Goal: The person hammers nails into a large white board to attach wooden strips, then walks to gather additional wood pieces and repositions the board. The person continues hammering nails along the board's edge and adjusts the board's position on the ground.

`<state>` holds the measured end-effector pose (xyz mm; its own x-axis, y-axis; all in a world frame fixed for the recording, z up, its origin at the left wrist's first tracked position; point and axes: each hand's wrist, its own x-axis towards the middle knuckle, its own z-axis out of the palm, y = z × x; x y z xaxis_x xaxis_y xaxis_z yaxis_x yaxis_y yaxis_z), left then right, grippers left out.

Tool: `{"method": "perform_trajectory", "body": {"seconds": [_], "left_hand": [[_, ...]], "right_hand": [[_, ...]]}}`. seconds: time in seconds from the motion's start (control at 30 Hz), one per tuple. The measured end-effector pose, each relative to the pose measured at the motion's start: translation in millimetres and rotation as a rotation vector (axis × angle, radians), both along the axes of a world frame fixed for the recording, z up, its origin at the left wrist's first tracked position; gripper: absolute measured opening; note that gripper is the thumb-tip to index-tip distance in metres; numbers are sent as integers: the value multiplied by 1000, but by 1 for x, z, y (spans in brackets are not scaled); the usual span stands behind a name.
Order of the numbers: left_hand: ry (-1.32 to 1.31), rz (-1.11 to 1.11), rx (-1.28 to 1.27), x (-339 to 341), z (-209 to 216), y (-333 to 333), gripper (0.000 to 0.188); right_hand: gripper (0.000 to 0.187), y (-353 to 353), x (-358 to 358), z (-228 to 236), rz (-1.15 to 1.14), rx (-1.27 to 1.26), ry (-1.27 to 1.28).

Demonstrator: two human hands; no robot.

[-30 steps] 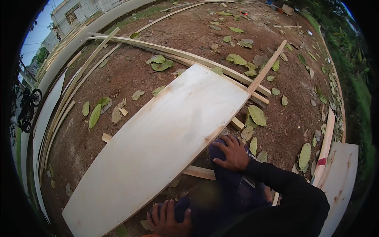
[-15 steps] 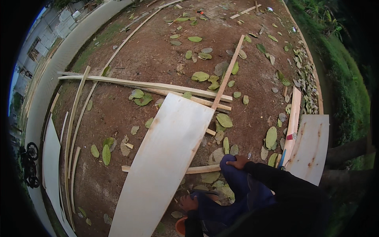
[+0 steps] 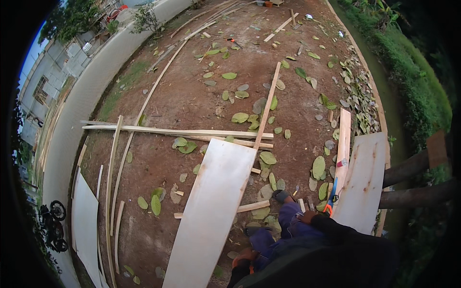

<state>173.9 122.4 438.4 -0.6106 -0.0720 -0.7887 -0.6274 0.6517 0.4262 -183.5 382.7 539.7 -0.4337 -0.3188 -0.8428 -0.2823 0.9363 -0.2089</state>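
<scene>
A long pale plywood board (image 3: pixel 211 192) lies on the dirt just left of my legs, its far end over wooden strips. My left hand (image 3: pixel 248 254) is low beside my leg, near the board's right edge. Orange patches of an object (image 3: pixel 235 262) show around it; the fingers are too dark to tell whether they grip it. Spread on my blue trouser leg (image 3: pixel 294 222), my right hand (image 3: pixel 306 218) holds nothing. To its right, a handsaw with an orange handle (image 3: pixel 328 209) and blue blade leans by a second board (image 3: pixel 361 185).
A thick timber (image 3: pixel 343 139) lies by the second board. Long wooden strips (image 3: pixel 192 132) cross beyond the near board. More strips (image 3: pixel 111 192) and a white panel (image 3: pixel 85 225) lie left. Leaves are scattered about. A ditch (image 3: pixel 379 86) runs right; a motorcycle (image 3: pixel 53 225) stands left.
My view has tilted up, showing more of the far ground. My right hand has moved from the knee farther up my leg. The left hand has drawn back toward me.
</scene>
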Motion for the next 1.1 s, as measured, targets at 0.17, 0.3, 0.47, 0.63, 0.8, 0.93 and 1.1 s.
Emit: {"method": "perform_trajectory", "body": {"seconds": [0.17,0.3,0.47,0.63,0.8,0.93,1.1], "left_hand": [[-37,441,-237,-12,9,-121,32],[63,1263,19,-38,24,-208,22],[119,1482,223,-120,78,-225,29],[136,1429,105,-273,92,-93,35],[121,904,-5,-384,64,20,54],[206,685,-77,-423,52,5,51],[-88,1093,190,-474,53,-27,40]], "right_hand": [[53,17,-50,15,30,-114,275],[27,14,-95,33,-144,-267,402],[37,16,-193,44,-246,-397,234],[37,71,-319,54,-421,-388,262],[30,159,-414,42,-817,-276,297],[35,185,-465,33,-971,-206,262],[38,83,-537,47,-451,-185,326]]}}
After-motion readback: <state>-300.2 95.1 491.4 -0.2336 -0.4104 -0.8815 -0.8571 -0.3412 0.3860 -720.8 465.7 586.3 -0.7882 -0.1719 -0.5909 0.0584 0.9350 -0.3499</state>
